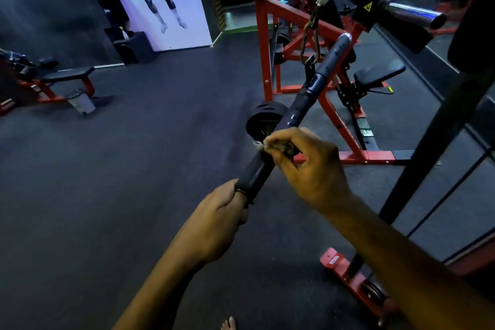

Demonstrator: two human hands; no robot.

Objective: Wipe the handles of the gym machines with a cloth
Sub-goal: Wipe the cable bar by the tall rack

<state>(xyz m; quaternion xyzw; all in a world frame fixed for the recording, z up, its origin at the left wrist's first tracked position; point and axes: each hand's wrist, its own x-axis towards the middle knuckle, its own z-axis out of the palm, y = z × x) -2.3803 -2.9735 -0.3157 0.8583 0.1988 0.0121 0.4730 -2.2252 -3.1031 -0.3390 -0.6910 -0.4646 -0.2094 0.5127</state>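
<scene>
A dark cable-machine bar (300,104) hangs from a chain (310,32) and slants from the upper right down toward me. My left hand (222,211) grips the bar's near end on its black foam sleeve. Further up the bar, my right hand (308,166) curls round it and holds a small pale cloth (267,145) against it. Only a bit of the cloth shows between my fingers.
A red machine frame (289,24) with a black seat (380,75) stands behind the bar. A black upright (439,126) with a red foot (340,265) is at the right. A weight plate (265,118), a bench (67,75), a small bin (81,100) and dark floor (134,169) lie left.
</scene>
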